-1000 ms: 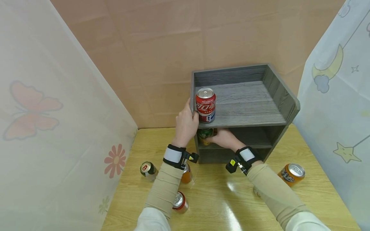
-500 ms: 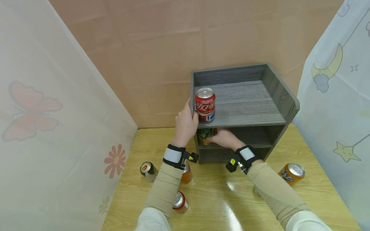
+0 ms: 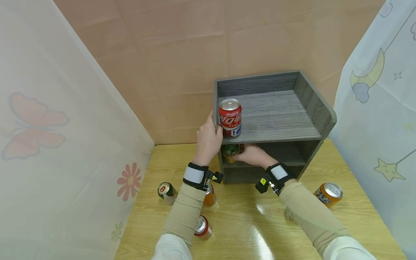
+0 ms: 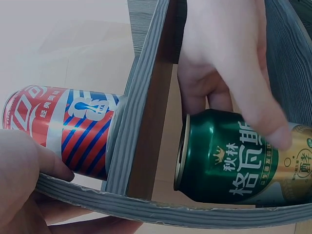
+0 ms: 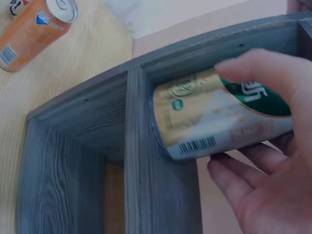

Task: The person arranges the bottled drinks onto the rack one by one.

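Note:
A grey wooden shelf unit (image 3: 273,119) stands against the back wall. My left hand (image 3: 209,142) grips its left side panel, thumb inside and fingers outside. Right by that thumb, a red cola can (image 3: 230,119) stands upright at the left end of the top shelf. In the compartment below, my right hand (image 3: 255,156) holds a green and gold drink can (image 4: 214,156) between thumb and fingers. The can is upright at the left panel, and in the right wrist view its gold lower end (image 5: 183,114) meets the middle shelf board (image 5: 139,161).
On the wooden table (image 3: 247,224), a dark-topped can (image 3: 167,192), an orange can (image 3: 210,196) and a red-rimmed can (image 3: 203,228) stand around my left forearm. Another orange can (image 3: 329,195) is at the right. My right forearm partly hides a pale can (image 3: 289,215). Printed cloth walls flank both sides.

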Available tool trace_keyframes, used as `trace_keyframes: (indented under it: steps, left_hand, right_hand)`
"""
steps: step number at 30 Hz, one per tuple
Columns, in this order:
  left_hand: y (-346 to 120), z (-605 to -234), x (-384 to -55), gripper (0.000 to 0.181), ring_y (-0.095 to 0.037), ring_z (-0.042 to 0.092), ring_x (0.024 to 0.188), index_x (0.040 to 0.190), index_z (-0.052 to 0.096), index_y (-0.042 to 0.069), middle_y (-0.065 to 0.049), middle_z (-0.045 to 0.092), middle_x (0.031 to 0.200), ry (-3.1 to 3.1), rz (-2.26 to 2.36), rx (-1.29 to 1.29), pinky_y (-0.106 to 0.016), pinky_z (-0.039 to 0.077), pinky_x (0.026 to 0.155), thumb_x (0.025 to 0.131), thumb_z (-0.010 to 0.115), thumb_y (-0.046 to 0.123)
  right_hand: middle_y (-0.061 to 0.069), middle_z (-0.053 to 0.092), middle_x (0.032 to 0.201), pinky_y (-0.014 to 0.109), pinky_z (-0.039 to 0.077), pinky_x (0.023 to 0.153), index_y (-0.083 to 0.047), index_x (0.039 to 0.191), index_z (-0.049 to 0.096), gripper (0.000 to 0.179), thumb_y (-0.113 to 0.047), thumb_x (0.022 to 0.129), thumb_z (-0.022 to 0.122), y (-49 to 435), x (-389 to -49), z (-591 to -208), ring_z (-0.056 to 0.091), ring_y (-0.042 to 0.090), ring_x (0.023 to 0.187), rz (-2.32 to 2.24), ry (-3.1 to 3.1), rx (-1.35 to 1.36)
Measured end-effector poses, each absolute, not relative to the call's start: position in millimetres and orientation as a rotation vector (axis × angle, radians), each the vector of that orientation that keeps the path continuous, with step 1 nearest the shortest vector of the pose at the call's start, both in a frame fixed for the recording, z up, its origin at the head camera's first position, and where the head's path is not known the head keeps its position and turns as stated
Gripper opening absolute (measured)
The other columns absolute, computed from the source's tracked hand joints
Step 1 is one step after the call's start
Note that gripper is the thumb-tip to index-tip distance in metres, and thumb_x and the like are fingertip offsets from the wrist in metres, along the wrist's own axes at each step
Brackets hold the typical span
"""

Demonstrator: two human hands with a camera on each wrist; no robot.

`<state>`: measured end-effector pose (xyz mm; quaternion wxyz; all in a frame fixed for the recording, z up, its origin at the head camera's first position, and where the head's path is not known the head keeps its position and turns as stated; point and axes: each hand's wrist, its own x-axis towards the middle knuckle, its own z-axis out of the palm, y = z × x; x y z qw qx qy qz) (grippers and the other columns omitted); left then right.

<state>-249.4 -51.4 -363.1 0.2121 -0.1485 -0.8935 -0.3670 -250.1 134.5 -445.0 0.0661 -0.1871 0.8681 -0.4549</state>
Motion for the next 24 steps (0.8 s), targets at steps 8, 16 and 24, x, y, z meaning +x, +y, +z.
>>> trace_keyframes:
  steps: [8, 16, 24]
  left_hand:
    - [-51, -363, -250, 0.054, -0.033, 0.072, 0.097, 0.152, 0.042, -0.002, -0.021, 0.065, 0.129, -2.482, -1.01, -0.407, -0.048, 0.058, 0.075, 0.1, 0.055, 0.008]
    - [-51, -362, -249, 0.054, -0.034, 0.072, 0.098, 0.151, 0.042, -0.004, -0.022, 0.064, 0.131, -2.489, -1.0, -0.402, -0.049, 0.058, 0.077, 0.1, 0.055, 0.008]
    - [-51, -362, -249, 0.055, -0.034, 0.071, 0.098, 0.152, 0.041, -0.004, -0.022, 0.063, 0.132, -2.505, -1.0, -0.388, -0.049, 0.057, 0.078, 0.1, 0.055, 0.008]
  right_hand:
    - [0.022, 0.039, 0.155, 0.056, 0.038, 0.108, -0.001, 0.156, 0.033, 0.09, -0.033, 0.086, 0.079, 156, -242, -439, 0.041, 0.042, 0.139, -1.239, 2.683, -0.532]
    - [0.029, 0.037, 0.154, 0.057, 0.037, 0.108, 0.005, 0.155, 0.032, 0.09, -0.035, 0.089, 0.078, 183, -227, -432, 0.04, 0.05, 0.137, -1.268, 2.67, -0.543]
    - [0.024, 0.043, 0.153, 0.057, 0.037, 0.108, 0.003, 0.152, 0.042, 0.079, -0.035, 0.093, 0.076, 211, -205, -428, 0.042, 0.046, 0.138, -1.272, 2.681, -0.619]
